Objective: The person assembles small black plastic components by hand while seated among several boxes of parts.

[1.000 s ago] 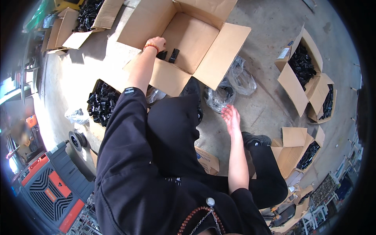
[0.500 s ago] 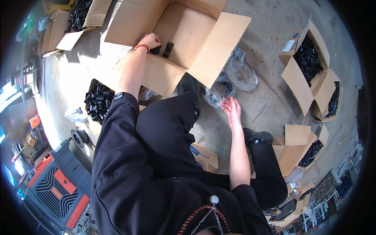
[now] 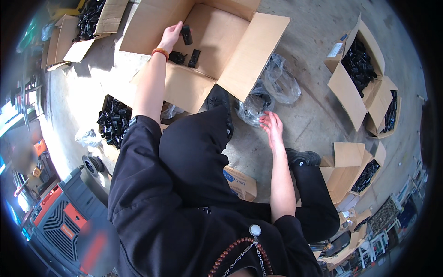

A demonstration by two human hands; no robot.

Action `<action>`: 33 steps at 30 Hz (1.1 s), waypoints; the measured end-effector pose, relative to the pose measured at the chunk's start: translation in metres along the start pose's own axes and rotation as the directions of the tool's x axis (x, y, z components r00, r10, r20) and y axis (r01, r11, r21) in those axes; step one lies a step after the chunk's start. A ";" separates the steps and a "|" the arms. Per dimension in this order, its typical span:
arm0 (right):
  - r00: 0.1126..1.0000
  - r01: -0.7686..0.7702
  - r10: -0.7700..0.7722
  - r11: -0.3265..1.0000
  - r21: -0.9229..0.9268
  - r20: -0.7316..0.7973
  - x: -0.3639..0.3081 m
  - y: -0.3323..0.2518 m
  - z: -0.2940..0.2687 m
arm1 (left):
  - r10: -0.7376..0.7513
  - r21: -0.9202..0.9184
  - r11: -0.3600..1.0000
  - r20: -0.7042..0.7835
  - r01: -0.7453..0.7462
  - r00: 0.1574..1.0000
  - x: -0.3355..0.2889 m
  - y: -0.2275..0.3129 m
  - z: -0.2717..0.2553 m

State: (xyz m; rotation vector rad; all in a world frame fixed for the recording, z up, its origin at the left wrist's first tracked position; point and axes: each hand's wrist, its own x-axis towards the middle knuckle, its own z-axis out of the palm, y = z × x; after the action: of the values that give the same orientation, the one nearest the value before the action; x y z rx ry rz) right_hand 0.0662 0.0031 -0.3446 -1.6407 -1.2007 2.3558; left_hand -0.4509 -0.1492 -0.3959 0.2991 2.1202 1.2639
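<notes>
My left hand [image 3: 170, 37], with an orange bead bracelet at the wrist, reaches into a large open cardboard box [image 3: 251, 51]. Its fingers pinch a small black plastic piece [image 3: 186, 35] with a hole near one end, held above the box's bottom. Below it in the box lie a similar black piece [image 3: 194, 58] and a ribbed black part [image 3: 176, 57]. My right hand [image 3: 273, 127] hovers beside a clear plastic bag [image 3: 251, 108] on the floor, fingers loosely apart, holding nothing.
Black parts fill a box [image 3: 115, 120] by my left arm and more boxes [image 3: 360, 69] at right. A closed carton [image 3: 241, 183] lies between my legs. At lower left stand a wire spool [image 3: 93, 165], a grey-orange machine [image 3: 62, 226] and a blurred dark shape [image 3: 98, 247].
My left hand has moved up and slightly left inside the box, raising a black plastic piece. The ribbed part beneath it now shows. A blurred dark shape has appeared at lower left.
</notes>
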 end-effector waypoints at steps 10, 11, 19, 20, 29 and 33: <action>1.000 -0.015 0.015 0.998 -0.056 0.009 0.015 0.014 -0.007 | -0.050 -0.760 0.344 0.572 0.552 0.819 -0.142 0.113 0.050; 1.000 -0.012 0.013 0.997 -0.078 0.009 0.020 0.019 -0.007 | -0.002 -0.727 0.303 0.646 0.615 0.764 -0.158 0.119 0.050; 0.725 0.318 -0.689 0.358 -0.878 -0.018 0.032 0.001 0.019 | -0.156 -0.699 0.587 0.398 0.409 0.904 -0.264 0.195 0.041; 0.706 0.358 -0.706 0.285 -0.889 0.058 0.042 0.005 0.018 | -0.127 -0.642 0.640 0.454 0.422 0.882 -0.267 0.190 0.029; 0.911 0.318 -0.285 0.032 -0.947 0.297 0.065 0.032 0.055 | -0.202 -0.453 0.818 0.349 0.353 0.915 -0.296 0.145 -0.011; 0.922 0.227 -0.343 0.106 -0.968 0.179 0.066 0.054 0.070 | -0.210 -0.570 0.749 0.276 0.336 0.938 -0.299 0.149 0.011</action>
State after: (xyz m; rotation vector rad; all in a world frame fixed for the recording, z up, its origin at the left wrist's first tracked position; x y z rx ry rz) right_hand 0.0008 -0.0462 -0.4191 -1.2698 -3.0669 1.0126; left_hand -0.2336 -0.2133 -0.1507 -0.1686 1.4148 1.5803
